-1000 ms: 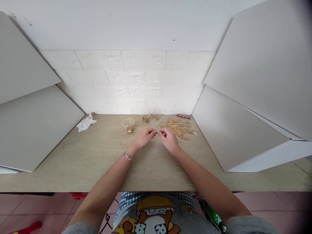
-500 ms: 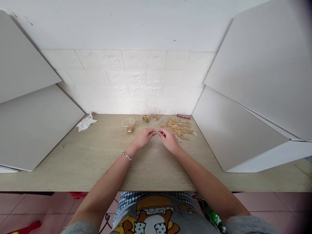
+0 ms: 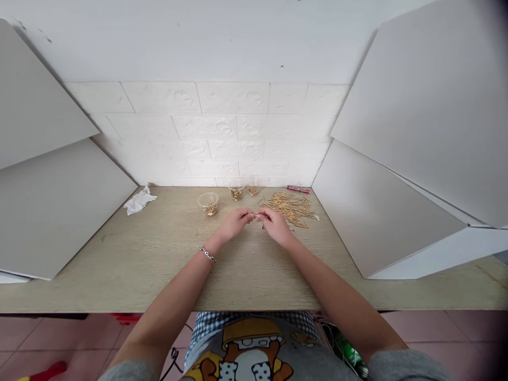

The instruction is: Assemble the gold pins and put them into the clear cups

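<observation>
Over the middle of the table, my left hand (image 3: 237, 220) and my right hand (image 3: 273, 223) meet fingertip to fingertip. Both are closed in a pinch. Whatever lies between the fingertips is too small and too hidden to name. Just beyond my right hand spreads a loose pile of thin gold-coloured sticks (image 3: 291, 207). A clear plastic cup (image 3: 208, 201) with small gold pieces at its bottom stands to the left of my left hand. Farther back are a second clear cup (image 3: 236, 191) and a third clear cup (image 3: 254, 186), also holding gold pieces.
A crumpled white tissue (image 3: 139, 201) lies at the table's back left. Near the right back corner is a red pen-like tube (image 3: 298, 189). Grey-white panels (image 3: 397, 206) flank the table (image 3: 159, 264), and a white brick-pattern wall (image 3: 206, 127) closes the back.
My hands stay almost in place, fingertips still together. A small dark spot now shows below my right fingers. The cups and the pile have not moved.
</observation>
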Available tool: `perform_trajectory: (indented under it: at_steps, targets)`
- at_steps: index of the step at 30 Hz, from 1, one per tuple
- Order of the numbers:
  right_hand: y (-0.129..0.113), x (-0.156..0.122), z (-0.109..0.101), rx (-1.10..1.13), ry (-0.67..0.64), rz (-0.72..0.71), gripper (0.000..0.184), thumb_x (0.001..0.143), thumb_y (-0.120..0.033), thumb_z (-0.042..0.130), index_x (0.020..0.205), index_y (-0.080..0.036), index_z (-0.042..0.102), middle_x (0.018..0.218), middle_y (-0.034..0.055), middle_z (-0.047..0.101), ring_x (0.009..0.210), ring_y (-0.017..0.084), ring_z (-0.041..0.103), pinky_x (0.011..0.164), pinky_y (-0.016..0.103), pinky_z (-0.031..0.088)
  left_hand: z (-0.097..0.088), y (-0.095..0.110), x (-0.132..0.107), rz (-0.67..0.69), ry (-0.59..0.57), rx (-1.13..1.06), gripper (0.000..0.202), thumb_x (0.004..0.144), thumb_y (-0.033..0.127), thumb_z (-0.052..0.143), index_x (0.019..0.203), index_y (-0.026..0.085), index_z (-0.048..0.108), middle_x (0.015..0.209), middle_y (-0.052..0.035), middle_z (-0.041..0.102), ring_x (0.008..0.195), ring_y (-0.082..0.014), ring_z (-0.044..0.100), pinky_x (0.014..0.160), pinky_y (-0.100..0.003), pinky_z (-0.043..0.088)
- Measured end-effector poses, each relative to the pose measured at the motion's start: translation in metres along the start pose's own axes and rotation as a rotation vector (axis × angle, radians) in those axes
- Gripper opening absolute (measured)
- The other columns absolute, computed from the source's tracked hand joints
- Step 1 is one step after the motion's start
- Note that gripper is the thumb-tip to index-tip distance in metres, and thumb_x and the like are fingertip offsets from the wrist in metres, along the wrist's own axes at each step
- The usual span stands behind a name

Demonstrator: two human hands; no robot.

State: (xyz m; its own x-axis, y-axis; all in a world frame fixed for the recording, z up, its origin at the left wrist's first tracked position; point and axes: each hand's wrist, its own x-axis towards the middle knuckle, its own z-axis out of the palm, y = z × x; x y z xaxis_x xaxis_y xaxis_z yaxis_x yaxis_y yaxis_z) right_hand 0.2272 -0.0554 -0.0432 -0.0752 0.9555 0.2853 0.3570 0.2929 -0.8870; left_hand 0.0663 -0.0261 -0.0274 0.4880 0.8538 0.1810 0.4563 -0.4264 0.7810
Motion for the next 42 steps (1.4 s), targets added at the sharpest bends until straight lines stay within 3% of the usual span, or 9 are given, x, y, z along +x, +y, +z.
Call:
perform_trajectory:
  at_steps: [8,18,25,34,42]
  targets:
    - [0.004,0.001,0.005,0.120,0.039,0.042,0.014,0.077,-0.029,0.048,0.079,-0.019,0.057,0.068,-0.0011,0.060,0.047,0.009,0.049,0.048,0.023,0.041,0.008,-0.003,0.002,-0.086,-0.010,-0.236,0.030,0.077,0.041,0.046,0.070,0.015,0.057,0.059,0.0032,0.047,0.058,-0.0104,0.043,0.058,-0.023,0.035]
    - [0.004,-0.002,0.009,0.093,0.084,0.082,0.013,0.076,-0.029,0.048,0.074,-0.018,0.055,0.063,-0.0010,0.059,0.045,0.010,0.050,0.047,0.024,0.041,0.017,0.001,0.003,-0.190,0.084,-0.183,0.024,0.074,0.036,0.048,0.063,0.015,0.054,0.056,0.0033,0.049,0.056,-0.0108,0.044,0.056,-0.023,0.034]
    - [0.003,0.000,0.007,0.155,0.049,0.090,0.012,0.075,-0.028,0.048,0.072,-0.018,0.054,0.063,-0.0012,0.059,0.046,0.010,0.053,0.049,0.024,0.043,0.018,0.005,0.002,-0.243,0.065,-0.263,0.026,0.075,0.036,0.046,0.062,0.015,0.054,0.054,0.0034,0.047,0.054,-0.0105,0.043,0.054,-0.023,0.035]
    - [0.001,-0.001,0.004,-0.006,0.046,0.076,0.011,0.077,-0.024,0.048,0.076,-0.018,0.057,0.061,-0.0024,0.059,0.048,0.010,0.055,0.053,0.023,0.043,0.015,0.018,-0.004,-0.138,0.150,0.139,0.024,0.080,0.026,0.043,0.061,0.016,0.055,0.059,0.0000,0.055,0.061,-0.0131,0.048,0.060,-0.025,0.035]
    - [0.003,-0.003,0.010,0.022,0.089,0.079,0.013,0.077,-0.026,0.047,0.073,-0.018,0.057,0.061,-0.0017,0.059,0.047,0.010,0.054,0.052,0.024,0.044,0.018,0.016,-0.003,-0.128,0.172,0.166,0.025,0.080,0.025,0.041,0.062,0.016,0.055,0.062,-0.0021,0.057,0.062,-0.0146,0.049,0.060,-0.025,0.035]
